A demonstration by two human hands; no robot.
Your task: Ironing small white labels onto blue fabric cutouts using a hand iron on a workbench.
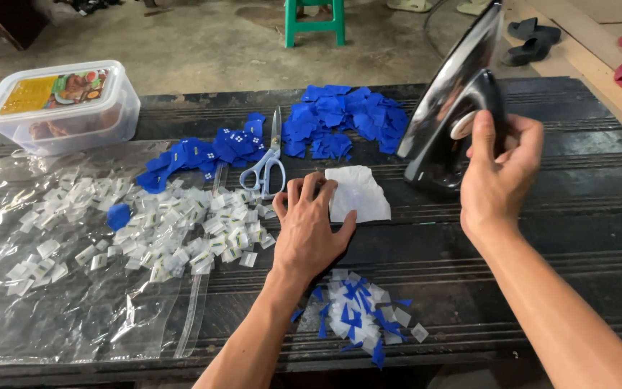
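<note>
My left hand (309,223) lies flat on the dark table (541,238), its fingertips pressing the left edge of a white piece of cloth (360,191). My right hand (494,173) grips the black handle of an upright clothes iron (455,108), whose shiny soleplate faces left. The iron stands just right of the white cloth. Grey-handled scissors (271,162) lie shut just left of my left hand.
Blue fabric pieces (347,119) are heaped at the back, more blue ones (203,155) to the left. Small white tags (203,230) cover a clear plastic sheet (73,317). A mixed blue-white pile (361,310) sits near me. A lidded plastic box (62,104) is far left.
</note>
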